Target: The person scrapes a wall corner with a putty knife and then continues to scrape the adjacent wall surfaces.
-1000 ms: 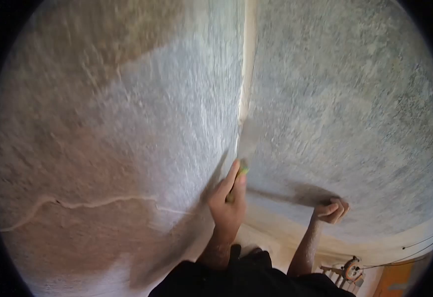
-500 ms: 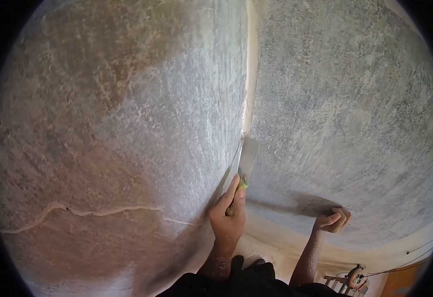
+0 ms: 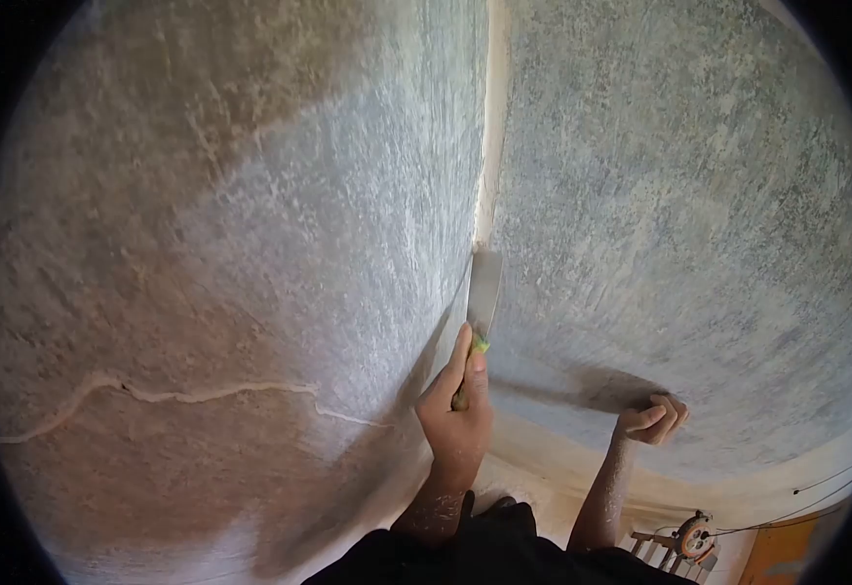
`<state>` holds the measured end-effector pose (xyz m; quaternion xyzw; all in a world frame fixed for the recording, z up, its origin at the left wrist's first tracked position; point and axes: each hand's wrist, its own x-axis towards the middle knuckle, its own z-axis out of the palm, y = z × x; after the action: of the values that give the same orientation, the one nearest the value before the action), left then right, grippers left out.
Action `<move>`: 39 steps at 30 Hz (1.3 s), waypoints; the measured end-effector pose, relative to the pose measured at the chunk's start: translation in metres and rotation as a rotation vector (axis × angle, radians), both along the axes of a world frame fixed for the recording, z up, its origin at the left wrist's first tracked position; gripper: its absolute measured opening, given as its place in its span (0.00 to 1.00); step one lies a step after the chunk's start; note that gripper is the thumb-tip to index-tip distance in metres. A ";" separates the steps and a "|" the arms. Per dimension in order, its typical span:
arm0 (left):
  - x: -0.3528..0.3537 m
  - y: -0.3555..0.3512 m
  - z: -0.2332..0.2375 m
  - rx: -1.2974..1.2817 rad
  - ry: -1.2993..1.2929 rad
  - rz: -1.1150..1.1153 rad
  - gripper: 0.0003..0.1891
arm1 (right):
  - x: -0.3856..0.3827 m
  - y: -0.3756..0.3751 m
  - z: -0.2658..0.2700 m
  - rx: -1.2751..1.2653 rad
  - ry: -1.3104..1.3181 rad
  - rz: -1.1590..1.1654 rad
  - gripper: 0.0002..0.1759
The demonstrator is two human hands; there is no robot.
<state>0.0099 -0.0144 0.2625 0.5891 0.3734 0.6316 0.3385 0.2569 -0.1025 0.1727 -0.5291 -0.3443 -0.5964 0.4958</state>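
Note:
My left hand (image 3: 453, 414) is closed round the handle of a putty knife (image 3: 485, 285), its blade pointing up into the wall corner. The blade's tip meets the lower end of a pale strip (image 3: 490, 146) that runs up the corner. A bit of green shows where the handle joins the blade. To the right, my right hand (image 3: 656, 421) is curled into a fist against the grey right wall (image 3: 699, 244). Nothing shows in its fingers. White specks dot both forearms.
The left wall (image 3: 251, 244) is rough and mottled, with a pale filled crack (image 3: 202, 395) winding across it. At the lower right are an orange-rimmed cable reel (image 3: 693, 538), a wooden rack or ladder (image 3: 652, 546), dark cords and an orange panel (image 3: 787, 546).
The whole view has shifted slightly, so walls, crack and hands appear a little higher. The putty knife's tip stays at the strip's lower end; the right fist stays against the wall.

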 end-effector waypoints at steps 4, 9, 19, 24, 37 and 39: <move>0.002 -0.002 -0.013 0.004 0.021 -0.014 0.18 | 0.001 -0.002 0.002 -0.020 -0.005 -0.002 0.14; 0.002 0.005 -0.006 0.059 0.039 0.017 0.19 | 0.001 -0.001 0.003 -0.019 -0.020 -0.020 0.13; -0.001 0.002 -0.007 0.024 0.004 -0.046 0.18 | 0.005 -0.005 0.000 -0.033 -0.027 -0.013 0.12; -0.010 0.007 0.018 0.047 0.072 -0.039 0.17 | 0.004 -0.002 -0.002 -0.025 -0.040 -0.031 0.11; -0.011 0.006 0.011 0.107 0.084 -0.001 0.17 | 0.003 0.000 -0.002 0.017 -0.003 0.013 0.11; -0.012 0.010 0.014 0.137 0.095 0.004 0.17 | 0.004 0.006 -0.001 0.031 -0.007 0.004 0.11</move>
<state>-0.0019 -0.0042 0.2768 0.6395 0.3463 0.6276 0.2778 0.2605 -0.0969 0.1721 -0.5186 -0.3377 -0.6026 0.5040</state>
